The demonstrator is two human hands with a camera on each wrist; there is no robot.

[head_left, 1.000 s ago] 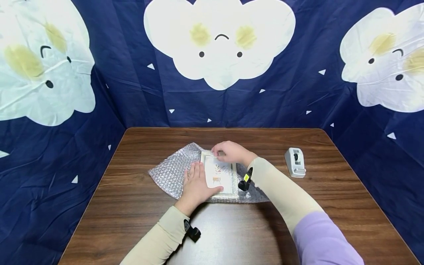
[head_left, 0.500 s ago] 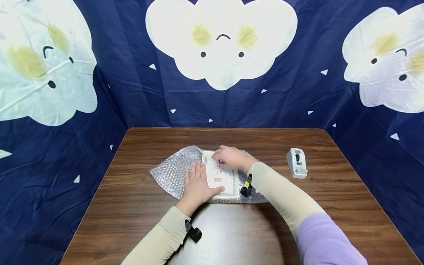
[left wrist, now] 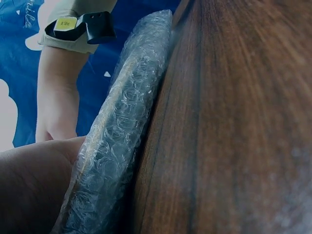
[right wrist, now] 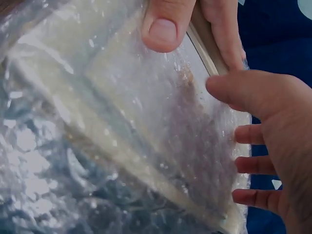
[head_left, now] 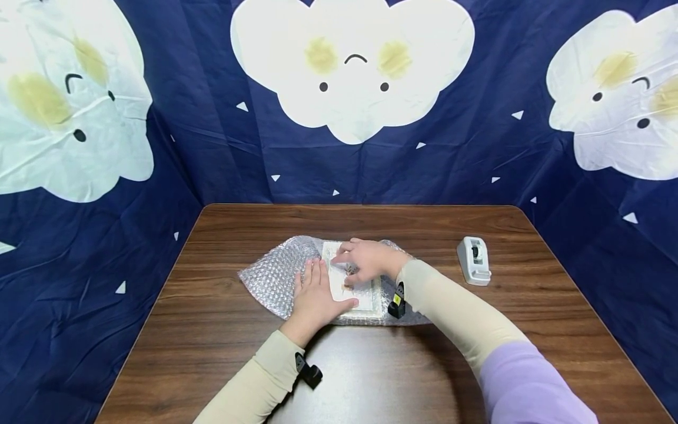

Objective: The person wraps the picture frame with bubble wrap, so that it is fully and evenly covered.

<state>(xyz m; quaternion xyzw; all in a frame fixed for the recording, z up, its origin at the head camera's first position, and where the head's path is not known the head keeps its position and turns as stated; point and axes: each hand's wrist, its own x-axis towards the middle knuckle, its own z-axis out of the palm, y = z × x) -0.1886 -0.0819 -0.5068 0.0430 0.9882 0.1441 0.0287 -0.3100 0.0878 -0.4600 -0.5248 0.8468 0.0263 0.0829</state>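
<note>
One second ago, the right hand had its fingers curled at the far edge of the picture frame; now it is lower, with fingers spread over the frame's middle, touching the bubble wrap. The left hand stays flat, fingers straight, at the left side. The frame lies, partly covered, on the desk.

Right hand fingers apart, fingertips at edge of clear bubble wrap lying over cream picture frame, picture blurred. Left hand up top, thumb resting on wrapped frame. Dark blue cloth behind
</note>
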